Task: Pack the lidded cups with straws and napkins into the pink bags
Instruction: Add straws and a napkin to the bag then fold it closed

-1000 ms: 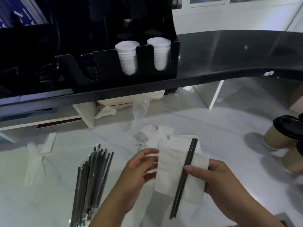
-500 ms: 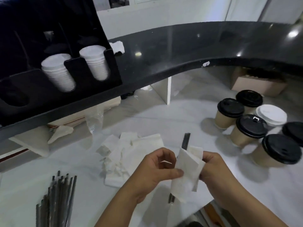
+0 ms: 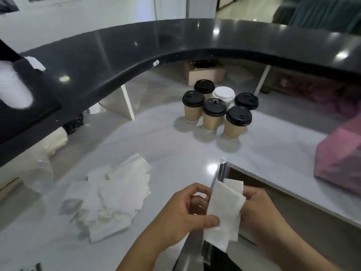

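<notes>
Napkin (image 3: 224,212) pinched by both hands, counter edge (image 3: 273,184) just beside

Straw (image 3: 220,171) mostly hidden inside napkin (image 3: 224,212); pink bag (image 3: 340,163) edge-cropped.

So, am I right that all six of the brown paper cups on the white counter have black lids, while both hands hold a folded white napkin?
Not quite: the head view shows five black lids and one white lid. The rest stands: six brown paper cups on the white counter, and the left hand and right hand hold the folded white napkin.
</notes>
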A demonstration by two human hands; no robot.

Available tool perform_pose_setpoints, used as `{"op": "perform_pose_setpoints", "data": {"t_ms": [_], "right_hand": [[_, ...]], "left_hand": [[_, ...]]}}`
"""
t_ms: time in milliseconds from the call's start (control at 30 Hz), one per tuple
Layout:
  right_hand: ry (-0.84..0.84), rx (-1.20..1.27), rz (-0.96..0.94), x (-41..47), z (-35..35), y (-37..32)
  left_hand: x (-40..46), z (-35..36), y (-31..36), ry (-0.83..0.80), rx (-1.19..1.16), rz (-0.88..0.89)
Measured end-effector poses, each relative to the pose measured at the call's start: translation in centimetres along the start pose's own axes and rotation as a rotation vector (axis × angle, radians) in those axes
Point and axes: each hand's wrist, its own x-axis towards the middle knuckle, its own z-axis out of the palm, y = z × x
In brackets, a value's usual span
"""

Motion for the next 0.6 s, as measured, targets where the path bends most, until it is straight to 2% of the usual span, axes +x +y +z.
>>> {"op": "perform_pose_setpoints", "data": {"t_ms": [233, 433, 600], "right_hand": [[0.329, 0.122, -0.069, -6.7, -4.9, 1.4], [0.434, 0.162, -0.121, -9.7, -9.7, 1.6], [0.402, 0.419, -0.198, -13.0, -16.0, 2.0]], "left_hand": [[1.1, 6.1, 0.7, -0.278, 0.091, -0.033], [2.6, 13.1, 2.0, -0.297, 0.103, 0.015], [4.1, 20.0, 3.4, -0.276, 0.008, 0.065]]}}
